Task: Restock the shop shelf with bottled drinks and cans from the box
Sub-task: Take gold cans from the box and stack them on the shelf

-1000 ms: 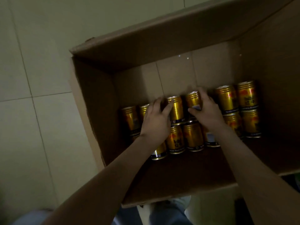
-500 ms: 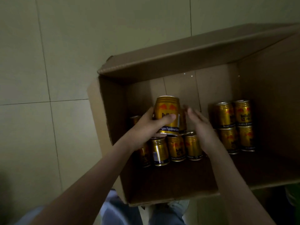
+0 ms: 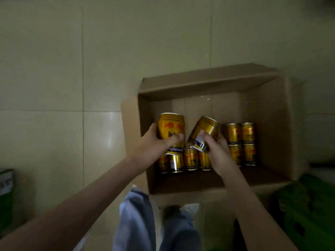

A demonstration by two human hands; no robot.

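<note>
An open cardboard box [image 3: 272,113] stands on the tiled floor with several gold cans [image 3: 241,142] upright on its bottom. My left hand [image 3: 154,147] grips one gold can [image 3: 171,128] upright above the box's left part. My right hand [image 3: 216,153] holds a second gold can [image 3: 205,132], tilted to the right, beside the first. Both held cans hang above the row of cans below [image 3: 190,159]. No shelf is in sight.
Pale floor tiles [image 3: 72,69] spread to the left and beyond the box. A green crate [image 3: 308,211] sits at the lower right, another green object [image 3: 6,192] at the left edge. My legs in blue trousers [image 3: 134,220] stand just before the box.
Both hands have come up out of the box, each with a gold can. The right hand, empty half a second ago, now holds one. The view has pulled back from the box.
</note>
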